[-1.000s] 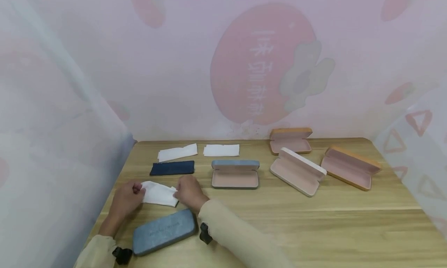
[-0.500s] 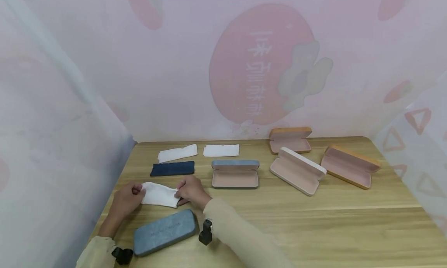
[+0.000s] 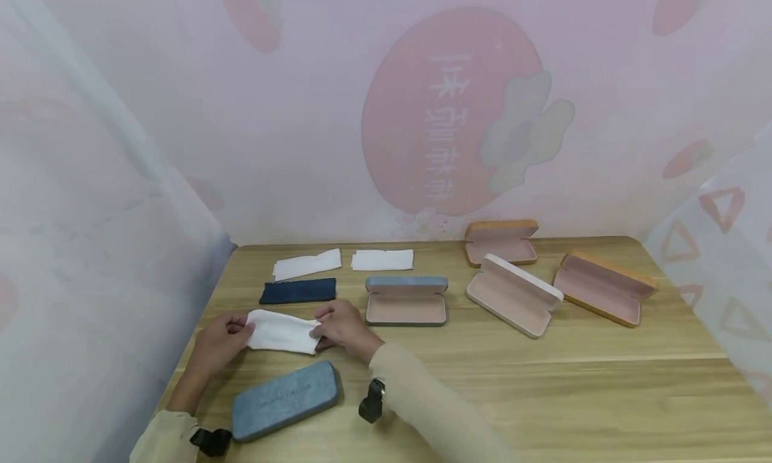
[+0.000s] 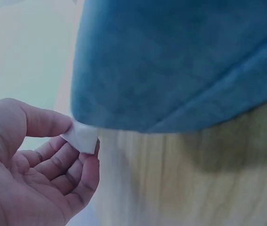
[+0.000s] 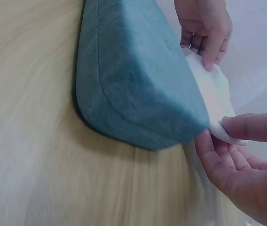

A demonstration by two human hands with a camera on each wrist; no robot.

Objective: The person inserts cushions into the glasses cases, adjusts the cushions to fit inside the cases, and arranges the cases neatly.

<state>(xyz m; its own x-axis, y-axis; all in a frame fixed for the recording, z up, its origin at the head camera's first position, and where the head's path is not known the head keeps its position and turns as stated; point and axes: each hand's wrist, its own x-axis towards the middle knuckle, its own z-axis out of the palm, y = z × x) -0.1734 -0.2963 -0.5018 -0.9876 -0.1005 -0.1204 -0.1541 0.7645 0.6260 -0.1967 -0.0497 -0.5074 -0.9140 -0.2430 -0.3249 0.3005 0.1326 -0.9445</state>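
A white cloth (image 3: 282, 332) is stretched between my two hands at the left of the table. My left hand (image 3: 218, 346) pinches its left end between thumb and fingers; the left wrist view shows a corner of the cloth (image 4: 82, 138) there. At the other end, my right hand (image 3: 345, 329) pinches the cloth, thumb on top and fingers underneath in the right wrist view. Just in front of the cloth lies a closed blue-grey glasses case (image 3: 286, 401), which hides part of the cloth in both wrist views.
Behind the hands lie a folded dark blue cloth (image 3: 298, 291) and two white cloths (image 3: 307, 265) (image 3: 382, 260). To the right stand open cases: a blue-grey one (image 3: 407, 309), a white one (image 3: 512, 299) and two orange ones (image 3: 502, 250) (image 3: 603, 292). A wall (image 3: 301, 148) rises behind the table.
My right hand has moved to the right with its end of the white cloth, which now spans wider and lies flatter. The left hand has barely moved.
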